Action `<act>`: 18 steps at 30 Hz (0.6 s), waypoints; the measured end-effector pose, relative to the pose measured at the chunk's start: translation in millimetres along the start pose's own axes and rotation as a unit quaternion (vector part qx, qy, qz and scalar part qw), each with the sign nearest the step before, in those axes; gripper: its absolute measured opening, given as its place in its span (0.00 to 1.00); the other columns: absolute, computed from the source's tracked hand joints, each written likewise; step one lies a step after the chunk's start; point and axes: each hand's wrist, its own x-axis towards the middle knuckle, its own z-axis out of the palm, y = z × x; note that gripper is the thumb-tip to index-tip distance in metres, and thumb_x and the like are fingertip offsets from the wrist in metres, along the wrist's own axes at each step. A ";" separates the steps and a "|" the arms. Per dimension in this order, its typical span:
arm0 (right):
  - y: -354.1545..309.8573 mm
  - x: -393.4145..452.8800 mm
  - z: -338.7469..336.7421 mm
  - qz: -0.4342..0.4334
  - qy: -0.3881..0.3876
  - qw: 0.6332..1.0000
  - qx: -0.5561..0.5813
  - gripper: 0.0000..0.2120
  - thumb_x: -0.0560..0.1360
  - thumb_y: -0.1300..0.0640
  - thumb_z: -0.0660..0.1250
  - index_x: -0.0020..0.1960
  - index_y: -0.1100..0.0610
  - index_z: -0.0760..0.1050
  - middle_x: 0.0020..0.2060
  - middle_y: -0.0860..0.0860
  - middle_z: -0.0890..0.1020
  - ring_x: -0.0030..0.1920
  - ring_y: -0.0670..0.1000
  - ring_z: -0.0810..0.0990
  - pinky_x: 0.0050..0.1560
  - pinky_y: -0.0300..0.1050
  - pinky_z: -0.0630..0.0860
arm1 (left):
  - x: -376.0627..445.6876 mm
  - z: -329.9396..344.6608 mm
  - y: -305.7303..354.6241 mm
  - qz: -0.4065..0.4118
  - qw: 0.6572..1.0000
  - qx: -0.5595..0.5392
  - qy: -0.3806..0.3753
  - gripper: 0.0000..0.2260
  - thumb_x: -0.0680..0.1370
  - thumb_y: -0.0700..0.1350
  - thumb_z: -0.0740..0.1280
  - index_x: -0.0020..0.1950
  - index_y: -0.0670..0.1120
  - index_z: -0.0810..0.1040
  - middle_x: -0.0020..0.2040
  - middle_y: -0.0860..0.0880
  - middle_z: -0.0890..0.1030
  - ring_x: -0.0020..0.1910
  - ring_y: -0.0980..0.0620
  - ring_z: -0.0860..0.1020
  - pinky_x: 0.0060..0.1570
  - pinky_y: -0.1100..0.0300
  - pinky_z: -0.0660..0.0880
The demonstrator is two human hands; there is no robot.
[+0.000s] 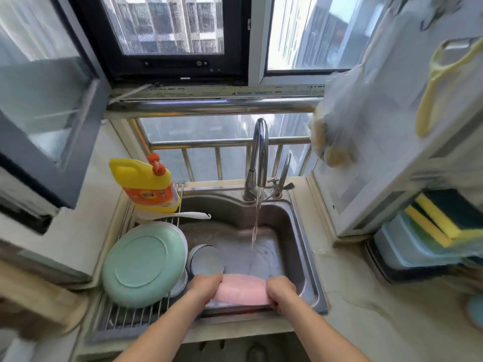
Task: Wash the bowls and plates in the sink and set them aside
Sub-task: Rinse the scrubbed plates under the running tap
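Plates point(142, 262), green, lie face down on the rack point(122, 313) at the lower left, probably so the water runs off; I count one clearly, with white rims under it. One bowl point(206, 260) stands in the sink point(300, 231) beside them. The left hand point(205, 284) and right hand point(281, 288) each grip an end of one pink cloth point(241, 290), likely wringing it. The tap point(260, 158) runs.
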 end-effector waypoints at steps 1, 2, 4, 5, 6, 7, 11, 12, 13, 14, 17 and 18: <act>0.3 -2.1 3.1 -0.005 0.027 0.999 0.017 0.20 0.85 0.58 0.52 0.72 0.63 0.72 0.69 0.59 0.76 0.69 0.57 0.75 0.63 0.45 0.73 | -7.0 -3.5 -0.6 0.014 0.999 0.038 0.017 0.29 0.69 0.60 0.68 0.61 0.41 0.78 0.56 0.41 0.82 0.53 0.42 0.81 0.49 0.58 0.77; -0.3 -6.2 6.3 -0.006 0.038 0.999 0.012 0.20 0.84 0.58 0.53 0.71 0.63 0.73 0.68 0.59 0.77 0.68 0.57 0.76 0.64 0.45 0.73 | -12.7 -6.7 -2.2 0.024 0.997 0.060 0.038 0.33 0.70 0.62 0.65 0.65 0.40 0.76 0.61 0.40 0.81 0.58 0.40 0.79 0.55 0.56 0.77; -0.3 -19.5 13.8 -0.012 0.048 0.999 -0.001 0.21 0.84 0.57 0.51 0.71 0.62 0.73 0.70 0.58 0.76 0.69 0.58 0.75 0.63 0.44 0.72 | -31.3 -13.1 -3.9 0.050 0.993 0.076 0.080 0.34 0.75 0.61 0.65 0.71 0.36 0.70 0.67 0.36 0.76 0.65 0.38 0.75 0.61 0.54 0.73; -0.6 -25.6 18.3 -0.013 0.059 0.998 0.008 0.22 0.84 0.55 0.51 0.72 0.62 0.72 0.70 0.59 0.76 0.69 0.59 0.75 0.64 0.45 0.71 | -39.8 -16.5 -6.9 0.071 0.989 0.084 0.102 0.33 0.77 0.58 0.65 0.72 0.35 0.67 0.68 0.35 0.74 0.67 0.37 0.73 0.62 0.53 0.72; -1.4 -34.3 22.5 -0.023 0.064 0.997 0.020 0.23 0.83 0.52 0.52 0.72 0.63 0.72 0.70 0.60 0.75 0.69 0.60 0.75 0.65 0.46 0.71 | -48.5 -21.6 -10.6 0.093 0.984 0.091 0.122 0.31 0.79 0.57 0.65 0.72 0.36 0.66 0.69 0.35 0.73 0.67 0.37 0.73 0.61 0.52 0.71; -2.6 -43.4 27.0 -0.032 0.073 0.996 0.029 0.24 0.83 0.50 0.53 0.71 0.64 0.72 0.69 0.61 0.76 0.68 0.61 0.75 0.64 0.47 0.71 | -57.1 -27.9 -16.2 0.116 0.979 0.095 0.139 0.30 0.79 0.56 0.65 0.72 0.37 0.67 0.67 0.36 0.72 0.65 0.37 0.73 0.59 0.51 0.71; -21.6 -75.3 45.8 -0.126 0.119 0.980 0.100 0.16 0.81 0.50 0.55 0.59 0.58 0.74 0.56 0.58 0.81 0.53 0.58 0.77 0.53 0.50 0.74 | -69.5 -63.2 -41.6 0.223 0.946 0.085 0.218 0.24 0.78 0.57 0.64 0.66 0.42 0.68 0.60 0.39 0.73 0.55 0.39 0.75 0.49 0.53 0.71; -30.9 -83.2 52.5 -0.154 0.125 0.973 0.115 0.13 0.81 0.50 0.56 0.57 0.56 0.73 0.53 0.56 0.80 0.50 0.55 0.77 0.53 0.51 0.75 | -68.2 -75.0 -45.8 0.244 0.937 0.072 0.240 0.23 0.78 0.55 0.65 0.67 0.42 0.69 0.59 0.39 0.73 0.54 0.39 0.75 0.49 0.52 0.72; -40.4 -87.4 61.0 -0.180 0.122 0.968 0.125 0.12 0.80 0.49 0.57 0.57 0.54 0.73 0.52 0.53 0.80 0.50 0.53 0.77 0.54 0.53 0.76 | -65.0 -87.2 -49.1 0.252 0.931 0.052 0.257 0.23 0.78 0.53 0.66 0.68 0.41 0.68 0.59 0.38 0.73 0.55 0.39 0.75 0.50 0.52 0.71; -50.5 -92.9 69.3 -0.209 0.109 0.964 0.125 0.12 0.80 0.48 0.57 0.58 0.52 0.72 0.52 0.51 0.80 0.50 0.52 0.78 0.56 0.54 0.77 | -61.7 -99.6 -51.5 0.254 0.930 0.030 0.265 0.24 0.78 0.51 0.67 0.70 0.41 0.67 0.61 0.36 0.72 0.57 0.38 0.74 0.52 0.51 0.71; -81.5 -104.3 99.4 -0.262 0.047 0.958 0.105 0.16 0.75 0.47 0.60 0.62 0.48 0.71 0.55 0.50 0.80 0.53 0.51 0.79 0.58 0.57 0.79 | -45.4 -135.0 -64.0 0.234 0.940 -0.011 0.249 0.35 0.77 0.49 0.70 0.79 0.41 0.57 0.72 0.32 0.62 0.68 0.33 0.68 0.65 0.47 0.67; -89.3 -106.4 109.6 -0.266 0.027 0.959 0.091 0.20 0.73 0.47 0.60 0.64 0.47 0.70 0.56 0.50 0.80 0.55 0.53 0.79 0.58 0.58 0.79 | -40.2 -144.0 -70.8 0.229 0.945 -0.010 0.232 0.39 0.77 0.49 0.71 0.81 0.43 0.52 0.76 0.33 0.57 0.72 0.34 0.65 0.68 0.48 0.66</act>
